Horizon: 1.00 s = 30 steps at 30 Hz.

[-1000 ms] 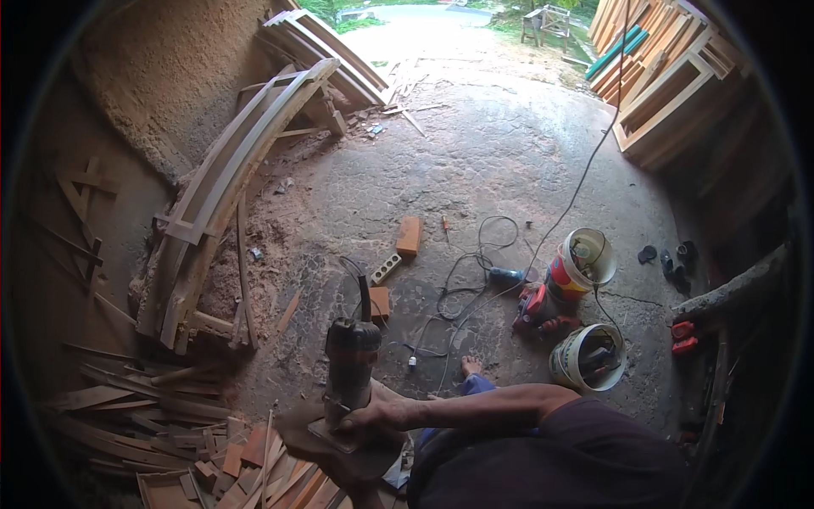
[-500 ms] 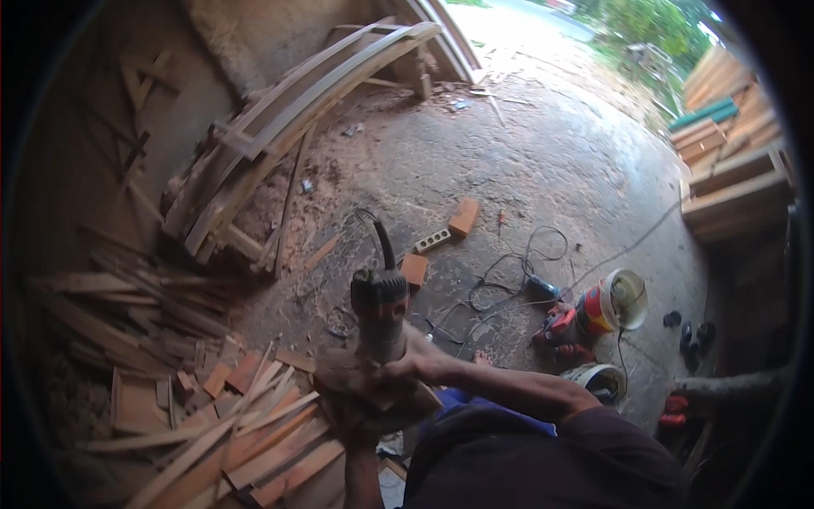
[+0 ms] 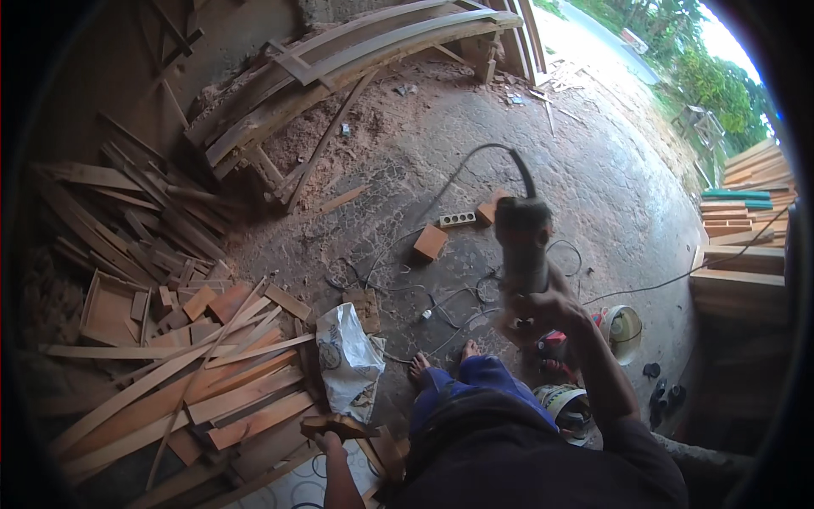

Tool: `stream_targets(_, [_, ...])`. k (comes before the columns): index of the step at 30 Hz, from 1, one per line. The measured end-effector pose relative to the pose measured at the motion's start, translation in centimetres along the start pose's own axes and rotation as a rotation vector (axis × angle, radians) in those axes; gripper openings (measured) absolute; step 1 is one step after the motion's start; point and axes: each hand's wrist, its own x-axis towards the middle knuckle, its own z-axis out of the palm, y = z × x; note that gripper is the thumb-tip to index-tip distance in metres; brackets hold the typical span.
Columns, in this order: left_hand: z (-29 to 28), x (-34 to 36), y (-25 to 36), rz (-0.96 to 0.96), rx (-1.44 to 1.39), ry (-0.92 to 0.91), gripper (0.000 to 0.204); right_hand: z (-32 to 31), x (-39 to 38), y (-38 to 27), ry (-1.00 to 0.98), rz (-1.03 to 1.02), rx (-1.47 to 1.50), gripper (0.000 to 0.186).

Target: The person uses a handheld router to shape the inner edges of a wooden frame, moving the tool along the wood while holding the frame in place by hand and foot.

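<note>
My right hand (image 3: 555, 310) is raised in front of me, wrapped round the lower part of a corded power tool (image 3: 524, 246). The tool has a dark, barrel-shaped body, and its black cord (image 3: 524, 170) loops up from the top; its lower end is blurred and partly covered by my fingers. Low on the left, my left hand (image 3: 326, 443) grips the edge of a short brown wood piece (image 3: 341, 424). Just beyond that piece lies a crumpled white sack (image 3: 348, 356).
Wood offcuts and boards (image 3: 246, 382) pile up at my left. A power strip (image 3: 458, 219) and a wood block (image 3: 430, 243) lie on the floor ahead among cords. Buckets (image 3: 626, 335) stand at my right. A long curved wooden frame (image 3: 356, 68) rests at the far left.
The power tool has moved right and away from the wood piece, held in my right hand. My left hand has dropped lower left with the wood piece. The view has shifted too.
</note>
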Motion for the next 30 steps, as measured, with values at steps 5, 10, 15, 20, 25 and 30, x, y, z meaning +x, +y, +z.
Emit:
stream_targets(5, [2.0,-3.3,-4.0,-0.128,-0.059,0.042,0.057,-4.7,-2.2,4.0,0.087,0.054,-0.237,0.050])
stream_targets(10, [1.2,-4.3,-8.2,-0.135,0.316,0.148,0.044,-5.8,-2.6,7.6,0.147,0.082,0.246,0.051])
stream_targets(15, [5.5,-11.5,-10.8,-0.149,0.475,0.109,0.042,-8.6,-0.2,8.6,0.121,0.288,0.844,0.064])
stream_targets(20, [11.3,-16.0,-12.3,-0.035,0.468,-0.028,0.041,-13.6,2.2,10.8,0.291,0.316,0.948,0.065])
stream_targets(25, [15.8,-13.6,-12.2,0.163,0.358,-0.209,0.040,-20.1,5.3,16.0,0.441,0.271,1.178,0.060])
stream_targets(30, [23.2,-13.4,-7.7,0.126,0.320,-0.406,0.034,-23.6,8.3,19.6,0.520,0.191,1.348,0.049])
